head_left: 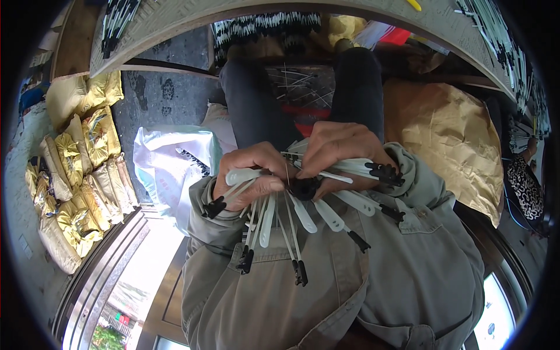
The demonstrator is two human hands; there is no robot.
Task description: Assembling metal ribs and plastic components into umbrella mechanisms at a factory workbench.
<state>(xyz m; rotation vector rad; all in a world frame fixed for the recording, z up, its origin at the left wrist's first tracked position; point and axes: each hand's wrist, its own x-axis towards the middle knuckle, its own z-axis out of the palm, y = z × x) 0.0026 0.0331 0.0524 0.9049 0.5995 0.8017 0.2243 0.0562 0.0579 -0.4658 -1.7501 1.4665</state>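
Note:
In front of my chest is a spoked frame with a round black hub (304, 188). White flat paddle-shaped ribs (330, 216) and thin white rods ending in black clips (300, 272) fan out from it. My left hand (255, 169) is closed at the hub's left side, thumb and forefinger pinched, with ribs passing beside the fingers. My right hand (338, 153) is closed just above the hub, its fingertips pinched close to the left thumb. A very thin wire-like line shows between the fingertips. The exact piece in each pinch is partly hidden by the fingers.
Loose white rods (297, 87) lie between my knees. A curved table edge (192, 26) arches ahead, with bundles of rods (496, 41) on it. Gold packages (87, 175) and a white plastic bag (166, 169) are left; a brown paper sheet (449, 140) is right. A person's arm (529, 150) shows far right.

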